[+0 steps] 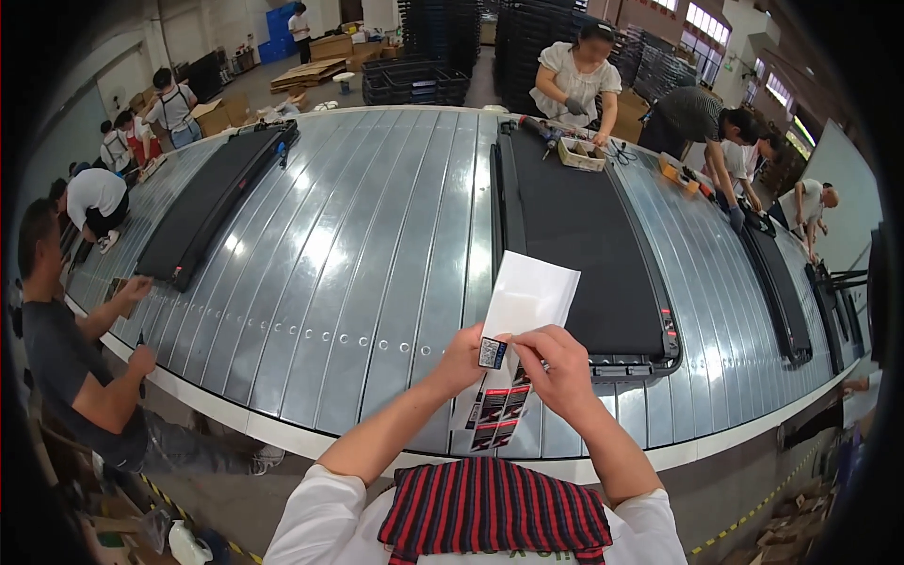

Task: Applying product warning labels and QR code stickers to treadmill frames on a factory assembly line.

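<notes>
In front of my chest, my left hand [460, 363] is closed on a white sticker sheet [533, 287], holding it by its left edge. The sheet is tilted, and its upper part is blank. Several red and black stickers [501, 414] show on its lower part. A small dark label [492, 353] with a square code lies beside my left fingertips. My right hand [556, 365] pinches at this label's right edge, thumb and forefinger together. Just beyond the sheet lies a large black folding cover panel [593, 254] with a dark frame.
The panels rest on a wide slatted metal conveyor table [377, 235]. Another black panel [212, 202] lies to the left, and a narrower one [777, 282] to the right. A person [80, 348] sits at the left edge. Across the table, a person reaches to a parts box [582, 154].
</notes>
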A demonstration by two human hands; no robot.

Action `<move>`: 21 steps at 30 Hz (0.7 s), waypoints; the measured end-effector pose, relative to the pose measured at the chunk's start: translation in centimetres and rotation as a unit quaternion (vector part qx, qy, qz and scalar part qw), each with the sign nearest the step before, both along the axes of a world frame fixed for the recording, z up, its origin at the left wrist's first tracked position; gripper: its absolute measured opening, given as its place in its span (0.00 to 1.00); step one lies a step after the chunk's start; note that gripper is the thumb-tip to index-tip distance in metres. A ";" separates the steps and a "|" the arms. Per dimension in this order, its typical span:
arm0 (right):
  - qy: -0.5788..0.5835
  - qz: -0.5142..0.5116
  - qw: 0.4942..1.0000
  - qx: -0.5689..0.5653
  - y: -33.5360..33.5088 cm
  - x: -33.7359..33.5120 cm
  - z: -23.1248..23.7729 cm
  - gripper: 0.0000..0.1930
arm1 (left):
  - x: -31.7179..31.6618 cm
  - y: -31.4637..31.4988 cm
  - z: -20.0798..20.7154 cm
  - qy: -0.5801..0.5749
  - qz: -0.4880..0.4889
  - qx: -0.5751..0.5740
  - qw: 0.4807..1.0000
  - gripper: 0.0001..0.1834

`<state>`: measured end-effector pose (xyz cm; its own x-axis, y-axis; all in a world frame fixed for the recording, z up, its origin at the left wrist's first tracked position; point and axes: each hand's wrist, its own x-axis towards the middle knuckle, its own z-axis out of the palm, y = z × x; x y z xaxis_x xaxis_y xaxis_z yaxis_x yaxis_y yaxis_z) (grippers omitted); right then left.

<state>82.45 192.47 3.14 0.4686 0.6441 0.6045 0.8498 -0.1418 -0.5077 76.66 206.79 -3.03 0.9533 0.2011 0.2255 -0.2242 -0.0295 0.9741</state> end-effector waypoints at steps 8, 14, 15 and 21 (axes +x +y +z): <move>-0.037 0.021 0.997 -0.059 -0.3 0.5 -0.7 0.06 | 0.4 0.0 -0.2 0.022 -0.026 0.115 0.993 0.12; -0.028 0.028 0.996 -0.084 0.0 1.5 -2.0 0.04 | 1.8 1.3 -2.8 0.107 0.011 0.202 0.974 0.14; 0.070 0.029 0.996 -0.055 -0.3 1.7 -2.0 0.04 | 2.2 1.5 -3.5 0.137 0.067 0.220 0.964 0.14; 0.463 -0.080 0.878 0.089 -4.1 8.3 -5.3 0.02 | 0.2 7.3 -5.1 0.249 -0.150 0.353 0.889 0.10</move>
<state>90.79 188.37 -2.12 0.8881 0.4597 0.0014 0.0379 -0.0703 -0.9968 76.88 214.14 -8.15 0.9570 -0.1040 -0.2707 0.1283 -0.6852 0.7170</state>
